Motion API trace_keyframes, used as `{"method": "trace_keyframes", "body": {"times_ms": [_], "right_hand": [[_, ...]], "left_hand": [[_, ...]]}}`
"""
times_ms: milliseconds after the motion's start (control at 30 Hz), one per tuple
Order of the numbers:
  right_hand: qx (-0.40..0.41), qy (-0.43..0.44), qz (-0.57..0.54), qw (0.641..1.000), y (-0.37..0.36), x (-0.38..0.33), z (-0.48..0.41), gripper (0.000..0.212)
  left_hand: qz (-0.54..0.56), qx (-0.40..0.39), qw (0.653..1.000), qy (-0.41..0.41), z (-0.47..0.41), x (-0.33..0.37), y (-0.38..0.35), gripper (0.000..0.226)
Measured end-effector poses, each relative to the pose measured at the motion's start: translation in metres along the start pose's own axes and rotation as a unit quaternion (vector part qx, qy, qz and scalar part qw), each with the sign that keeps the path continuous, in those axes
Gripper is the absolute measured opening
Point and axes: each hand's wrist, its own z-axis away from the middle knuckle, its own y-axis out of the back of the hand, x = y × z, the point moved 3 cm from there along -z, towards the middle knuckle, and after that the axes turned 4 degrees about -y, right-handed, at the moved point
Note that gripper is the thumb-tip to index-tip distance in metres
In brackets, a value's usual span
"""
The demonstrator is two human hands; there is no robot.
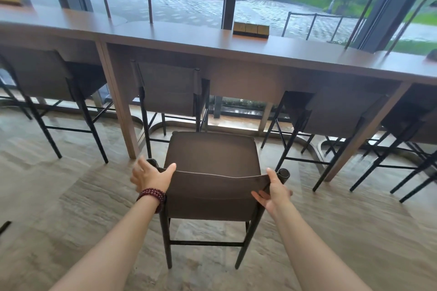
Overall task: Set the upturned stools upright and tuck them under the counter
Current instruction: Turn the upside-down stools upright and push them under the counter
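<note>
A brown stool [212,149] with black legs stands upright on the floor just in front of the long wooden counter [189,39], its backrest toward me. My left hand [151,176] is at the backrest's left end, fingers spread and blurred, thumb touching the top edge. My right hand [274,192] is at the right end, with the thumb along the top corner and straight fingers against the near face. Neither hand closes round the backrest.
Other matching stools sit tucked under the counter at the left [47,73], middle [170,87], right [331,111] and far right [413,120]. Counter legs [120,101] flank the middle bay. A small wooden box [251,28] sits on the counter before the window.
</note>
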Motion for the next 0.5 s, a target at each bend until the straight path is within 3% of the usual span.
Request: {"method": "trace_keyframes", "body": {"times_ms": [100, 167, 333, 500], "right_hand": [[0.015, 0.000, -0.002, 1.000, 0.001, -0.007, -0.003, 0.065], [0.010, 0.005, -0.006, 1.000, 0.001, -0.009, -0.008, 0.064], [0.008, 0.000, -0.013, 1.000, -0.003, -0.013, -0.013, 0.065], [0.016, -0.024, -0.031, 0.999, -0.006, -0.018, -0.024, 0.066]], "left_hand": [[0.113, -0.056, 0.983, 0.130, -0.001, -0.008, -0.006, 0.092], [0.236, -0.088, 0.950, 0.186, -0.004, -0.009, -0.012, 0.083], [0.392, -0.084, 0.880, 0.255, -0.009, -0.008, -0.014, 0.078], [0.449, -0.101, 0.836, 0.298, -0.006, -0.004, -0.017, 0.077]]}}
